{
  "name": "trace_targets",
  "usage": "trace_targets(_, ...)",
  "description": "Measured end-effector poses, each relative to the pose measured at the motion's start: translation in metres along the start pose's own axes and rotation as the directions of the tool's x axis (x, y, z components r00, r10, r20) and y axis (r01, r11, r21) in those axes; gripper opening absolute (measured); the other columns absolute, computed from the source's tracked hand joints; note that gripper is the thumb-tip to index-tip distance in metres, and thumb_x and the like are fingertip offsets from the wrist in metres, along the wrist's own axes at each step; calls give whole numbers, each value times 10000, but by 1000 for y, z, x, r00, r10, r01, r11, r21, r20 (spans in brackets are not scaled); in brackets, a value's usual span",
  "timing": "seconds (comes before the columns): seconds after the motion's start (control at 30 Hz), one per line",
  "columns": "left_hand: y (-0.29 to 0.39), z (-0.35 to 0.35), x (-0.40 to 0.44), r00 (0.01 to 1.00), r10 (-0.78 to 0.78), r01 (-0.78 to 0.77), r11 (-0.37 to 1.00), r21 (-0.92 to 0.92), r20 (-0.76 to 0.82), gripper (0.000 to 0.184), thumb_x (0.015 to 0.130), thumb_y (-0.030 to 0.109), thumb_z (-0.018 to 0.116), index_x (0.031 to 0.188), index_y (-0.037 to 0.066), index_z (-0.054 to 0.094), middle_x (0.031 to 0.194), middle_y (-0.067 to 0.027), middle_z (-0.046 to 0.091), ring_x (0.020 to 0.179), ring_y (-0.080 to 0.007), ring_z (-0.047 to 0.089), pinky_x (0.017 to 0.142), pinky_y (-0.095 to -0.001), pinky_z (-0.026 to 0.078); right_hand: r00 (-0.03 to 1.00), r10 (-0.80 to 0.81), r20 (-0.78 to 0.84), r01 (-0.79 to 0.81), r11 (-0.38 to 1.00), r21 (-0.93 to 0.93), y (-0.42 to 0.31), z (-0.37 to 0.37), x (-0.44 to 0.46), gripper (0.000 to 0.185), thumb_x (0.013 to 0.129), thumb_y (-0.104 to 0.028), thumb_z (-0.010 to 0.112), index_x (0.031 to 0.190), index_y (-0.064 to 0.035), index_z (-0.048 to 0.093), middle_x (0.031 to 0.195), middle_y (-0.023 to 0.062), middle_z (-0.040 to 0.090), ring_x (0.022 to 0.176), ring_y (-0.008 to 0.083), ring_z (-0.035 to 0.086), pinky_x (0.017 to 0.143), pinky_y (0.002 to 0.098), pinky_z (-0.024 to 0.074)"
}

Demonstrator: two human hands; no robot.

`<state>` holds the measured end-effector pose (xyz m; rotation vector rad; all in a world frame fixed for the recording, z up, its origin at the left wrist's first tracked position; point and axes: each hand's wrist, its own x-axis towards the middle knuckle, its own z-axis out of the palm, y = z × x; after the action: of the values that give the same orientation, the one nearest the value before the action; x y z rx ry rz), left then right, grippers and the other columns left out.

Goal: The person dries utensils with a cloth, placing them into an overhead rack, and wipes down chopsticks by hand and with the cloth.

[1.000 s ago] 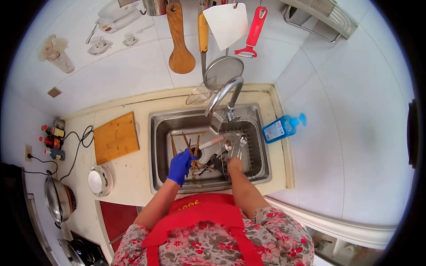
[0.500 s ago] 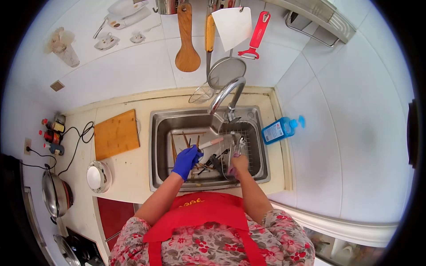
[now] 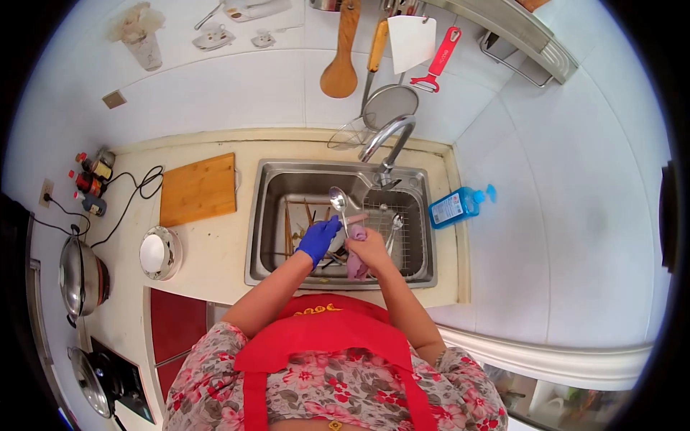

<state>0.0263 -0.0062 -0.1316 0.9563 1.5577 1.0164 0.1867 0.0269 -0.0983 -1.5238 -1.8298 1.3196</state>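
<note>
A red apron (image 3: 320, 343) with yellow markings (image 3: 318, 309) covers a floral top (image 3: 323, 377) patterned in pink, red and grey. The left hand (image 3: 318, 240) wears a blue glove (image 3: 314, 245).

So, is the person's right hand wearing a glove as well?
No, the right hand is bare, while the left hand wears a blue glove.

On the cream countertop (image 3: 208, 255), a rectangular tan wooden cutting board (image 3: 198, 189) lying flat; hanging against white wall tiles (image 3: 223, 93), a paddle-shaped brown wooden spatula (image 3: 340, 75) and a red Y-shaped peeler (image 3: 444, 56).
</note>
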Motion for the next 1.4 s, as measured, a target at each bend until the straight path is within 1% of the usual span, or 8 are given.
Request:
trace_targets(0.1,21,-3,-7,994,-67,105,829,-550,90,266,891,203,477,1011,-5,590,912,-73,625,787,-135,586,716,-243,463,979,63,195,-123,943,310,-26,11,-16,232,718,-138,656,894,5,604,761,75,623,644,151,576,591,286,448)
trace_targets(0.3,37,-15,-10,997,80,-74,840,-538,-12,198,848,128,505,968,1,598,847,-61,619,670,-113,565,601,-233,451,926,10,377,-205,853,480,-30,23,-22,214,743,-130,646,904,-2,587,799,62,611,682,113,547,609,254,440)
trace_targets(0.5,56,-25,-23,998,-52,32,842,-539,-21,194,817,93,511,978,19,590,716,-39,577,554,-94,507,470,-214,381,987,71,146,-161,555,816,-28,-2,-12,231,789,-116,478,996,-14,494,882,62,549,758,125,527,681,250,439)
trace_targets(0.63,59,-17,-29,996,-88,76,825,-560,6,204,811,89,519,989,13,582,697,-37,574,529,-95,483,465,-210,365,999,-15,39,-23,583,812,-33,-12,-5,217,833,-125,480,1015,-10,500,911,91,579,832,157,551,755,278,437)
trace_targets(0.83,57,-15,-34,997,-63,73,849,-523,36,172,814,112,521,949,28,586,661,-19,547,500,-87,457,440,-208,332,952,-135,-276,265,813,518,-53,-1,-3,270,743,-23,609,1005,-29,545,927,76,540,837,157,534,751,272,431)
trace_targets(0.9,59,-15,-38,998,-6,32,903,-427,61,140,821,147,517,886,54,600,639,1,527,493,-71,443,431,-202,321,722,-570,-394,585,806,-94,-67,0,-11,244,706,-13,636,943,-57,597,918,86,516,819,195,538,716,281,440)
trace_targets(1.23,47,-11,-38,985,173,-168,956,-239,3,139,811,117,514,887,75,622,652,4,560,491,-56,439,430,-202,328,724,-643,-249,585,764,-271,-72,7,3,173,700,5,622,852,-77,633,887,93,493,728,240,550,611,302,456)
trace_targets(1.4,49,-10,-39,999,-27,43,915,-401,46,249,804,73,498,1030,53,601,664,-1,569,478,-58,427,423,-191,305,692,-639,-337,553,769,-321,-73,-1,14,135,709,-20,625,824,-91,627,867,81,502,700,262,559,589,337,464)
